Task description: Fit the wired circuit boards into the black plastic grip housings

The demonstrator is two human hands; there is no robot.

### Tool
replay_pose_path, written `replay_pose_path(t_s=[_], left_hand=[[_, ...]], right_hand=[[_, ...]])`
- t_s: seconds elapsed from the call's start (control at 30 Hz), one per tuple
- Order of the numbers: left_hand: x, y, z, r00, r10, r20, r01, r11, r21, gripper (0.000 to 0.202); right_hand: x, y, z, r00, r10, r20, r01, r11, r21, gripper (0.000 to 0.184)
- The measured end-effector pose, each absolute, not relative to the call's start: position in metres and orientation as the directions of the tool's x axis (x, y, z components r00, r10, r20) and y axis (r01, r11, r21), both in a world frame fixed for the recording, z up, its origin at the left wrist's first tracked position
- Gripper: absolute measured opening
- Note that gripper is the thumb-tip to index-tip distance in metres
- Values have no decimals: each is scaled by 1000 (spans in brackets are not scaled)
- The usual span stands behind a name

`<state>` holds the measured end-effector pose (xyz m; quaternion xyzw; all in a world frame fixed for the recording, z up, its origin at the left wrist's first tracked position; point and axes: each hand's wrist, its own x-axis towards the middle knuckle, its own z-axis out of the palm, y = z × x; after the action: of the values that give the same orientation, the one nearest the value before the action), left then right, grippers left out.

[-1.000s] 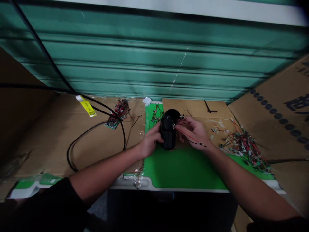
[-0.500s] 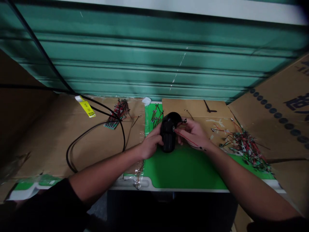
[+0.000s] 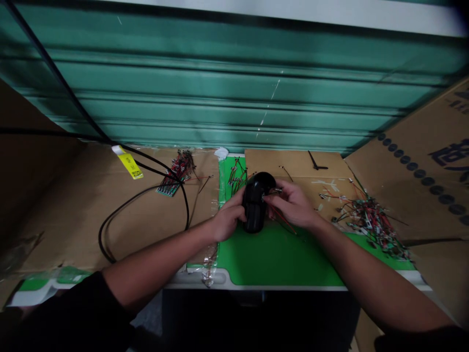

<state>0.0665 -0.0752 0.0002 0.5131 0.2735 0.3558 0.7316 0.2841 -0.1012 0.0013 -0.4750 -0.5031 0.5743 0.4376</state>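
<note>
A glossy black curved plastic housing (image 3: 254, 210) is held over the green table top (image 3: 271, 259). My left hand (image 3: 230, 217) is closed around its left side, the thumb lying along the edge. At its right side my right hand (image 3: 293, 203) pinches a small wired circuit piece (image 3: 278, 190), whose details are too small to make out. Thin red and black wires (image 3: 286, 220) hang from under the right fingers towards the table. The far fingers of both hands are partly hidden.
A bundle of wired boards (image 3: 178, 173) lies on cardboard at left, under a black cable (image 3: 100, 234) with a yellow tag (image 3: 128, 164). A few wired boards (image 3: 237, 173) lie behind the housing. A tangled heap of wired parts (image 3: 377, 225) sits at right. A green ridged panel (image 3: 205, 98) stands behind.
The red and black wires that lay across my right hand now hang below it. My right fingers have shifted slightly at the housing; the left hand keeps its hold.
</note>
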Motion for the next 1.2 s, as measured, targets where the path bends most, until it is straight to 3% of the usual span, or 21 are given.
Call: replay_pose_path(t_s=[0.23, 0.53, 0.93, 1.2], left_hand=[[67, -77, 3, 599, 799, -49, -202, 210, 956, 81], [66, -77, 4, 616, 786, -56, -223, 242, 944, 71], [67, -78, 2, 592, 800, -91, -222, 271, 937, 78], [68, -78, 3, 581, 811, -65, -240, 247, 939, 72]], right_hand=[[281, -101, 0, -149, 986, -70, -96, -84, -992, 51], [280, -102, 3, -171, 984, -47, -89, -63, -994, 45], [279, -103, 0, -166, 985, -39, -70, -51, -996, 44], [281, -102, -2, -126, 992, -12, -69, -21, -997, 45]])
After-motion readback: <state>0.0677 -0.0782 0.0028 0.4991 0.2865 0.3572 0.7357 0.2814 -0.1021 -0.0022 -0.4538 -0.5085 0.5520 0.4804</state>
